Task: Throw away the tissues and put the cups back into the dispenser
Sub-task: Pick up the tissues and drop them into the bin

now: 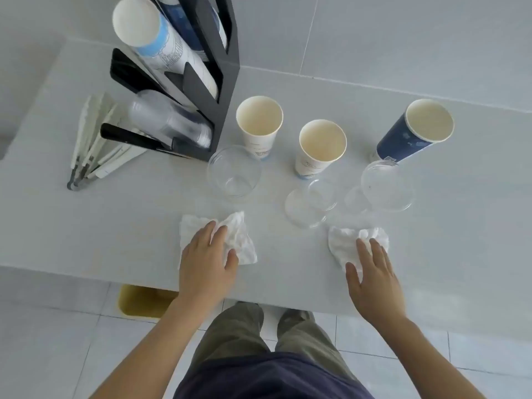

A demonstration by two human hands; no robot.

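Evidently the task stood at its very start; nothing was yet binned or racked.

Tissues, two, crumpled, white. Left tissue (230,240) lay near the front edge of the counter (115,226), with the left hand (205,254) flat on it, grip apart, fingers spread and not yet closed. Right tissue (349,243) lay likewise under the fingertips of the right hand (371,279), grip apart, nothing clamped.

Cups, six, all loose on the counter. Two white paper cups (259,125) (321,146) and one dark blue paper cup (414,133) stood upright in the back row. Three clear plastic cups sat before them: one upright (234,171), two tipped on their sides (312,203) (385,187).

Dispenser (213,82), black, at the back left, held stacked sleeves of paper and clear cups, with wrapped straws (95,145) fanned beside its base.

Bin: a yellow container (141,302) showed partly below the counter edge; likely the waste bin, though I could not tell.

Remaining, by my judgement: everything, both tissues and all six cups.
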